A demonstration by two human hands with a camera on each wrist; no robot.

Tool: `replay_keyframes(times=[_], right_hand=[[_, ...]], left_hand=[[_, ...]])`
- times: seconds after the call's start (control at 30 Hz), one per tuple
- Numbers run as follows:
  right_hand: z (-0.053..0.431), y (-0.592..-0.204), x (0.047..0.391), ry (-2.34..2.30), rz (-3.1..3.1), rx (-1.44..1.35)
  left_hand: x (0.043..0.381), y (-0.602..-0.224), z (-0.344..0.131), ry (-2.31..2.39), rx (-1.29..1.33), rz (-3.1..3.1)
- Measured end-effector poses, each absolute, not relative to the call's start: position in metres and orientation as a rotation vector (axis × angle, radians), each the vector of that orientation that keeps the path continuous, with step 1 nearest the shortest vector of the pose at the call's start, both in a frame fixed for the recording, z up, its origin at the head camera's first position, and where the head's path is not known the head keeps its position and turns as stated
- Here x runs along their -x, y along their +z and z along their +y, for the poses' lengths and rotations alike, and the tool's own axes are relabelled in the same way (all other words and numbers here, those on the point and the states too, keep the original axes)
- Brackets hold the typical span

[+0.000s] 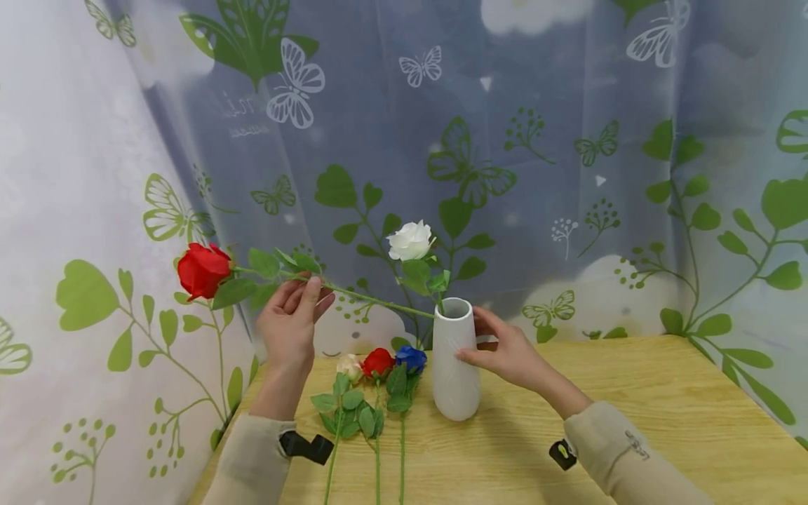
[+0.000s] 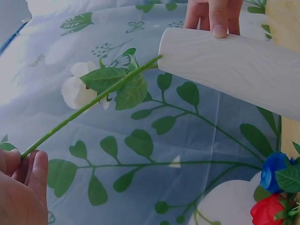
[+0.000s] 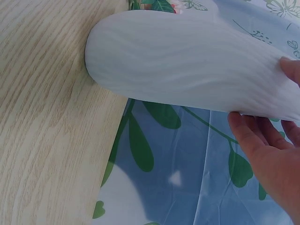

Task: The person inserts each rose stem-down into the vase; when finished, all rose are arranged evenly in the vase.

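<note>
My left hand [image 1: 292, 319] pinches the green stem of a red rose [image 1: 204, 271], which lies nearly level with its bloom to the left. The stem's far end meets the rim of a white vase [image 1: 456, 372]; whether it is inside the mouth is hard to tell. With thumb and fingers on either side, my right hand [image 1: 508, 351] grips the vase near its top. A white rose [image 1: 410, 240] stands in the vase, leaning left. In the right wrist view the vase [image 3: 168, 61] shows a wavy surface, with my fingertips [image 3: 236, 118] against its side.
Left of the vase, a cream rose [image 1: 350, 367], another red rose [image 1: 378, 362] and a blue rose [image 1: 412, 358] lie side by side on the wooden table [image 1: 606, 400], stems toward me. A patterned curtain [image 1: 543, 231] hangs behind the table's back edge.
</note>
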State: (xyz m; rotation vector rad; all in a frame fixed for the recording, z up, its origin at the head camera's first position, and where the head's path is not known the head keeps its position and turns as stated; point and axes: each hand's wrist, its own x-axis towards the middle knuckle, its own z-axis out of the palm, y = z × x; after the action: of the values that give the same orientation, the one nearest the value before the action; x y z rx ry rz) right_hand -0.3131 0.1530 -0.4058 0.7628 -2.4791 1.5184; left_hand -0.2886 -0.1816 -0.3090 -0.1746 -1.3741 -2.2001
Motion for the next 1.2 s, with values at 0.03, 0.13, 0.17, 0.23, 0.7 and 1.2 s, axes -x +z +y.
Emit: replay_keyframes(times=[0.03, 0.13, 0.17, 0.23, 0.7, 1.2], right_hand=[[0.153, -0.406, 0.313, 1.519, -2.477, -0.764], [0.153, -0.407, 0.313, 1.522, -2.468, -0.767], [0.153, -0.407, 0.313, 1.524, -2.466, -0.767], [0.153, -0.407, 0.313, 1.525, -2.464, -0.771], [0.154, -0.407, 0.315, 1.535, -2.459, -0.774], [0.154, -0.407, 0.314, 1.539, -2.462, -0.775]], left_hand=[[0.290, -0.308, -0.180, -2.198, 0.180, -1.373], [0.293, -0.304, -0.177, -2.192, 0.185, -1.364], [0.294, -0.303, -0.176, -2.192, 0.190, -1.357], [0.295, -0.300, -0.174, -2.186, 0.199, -1.354], [0.297, -0.284, -0.161, -2.124, 0.305, -1.345], [0.306, -0.294, -0.142, -2.064, 0.388, -1.419]])
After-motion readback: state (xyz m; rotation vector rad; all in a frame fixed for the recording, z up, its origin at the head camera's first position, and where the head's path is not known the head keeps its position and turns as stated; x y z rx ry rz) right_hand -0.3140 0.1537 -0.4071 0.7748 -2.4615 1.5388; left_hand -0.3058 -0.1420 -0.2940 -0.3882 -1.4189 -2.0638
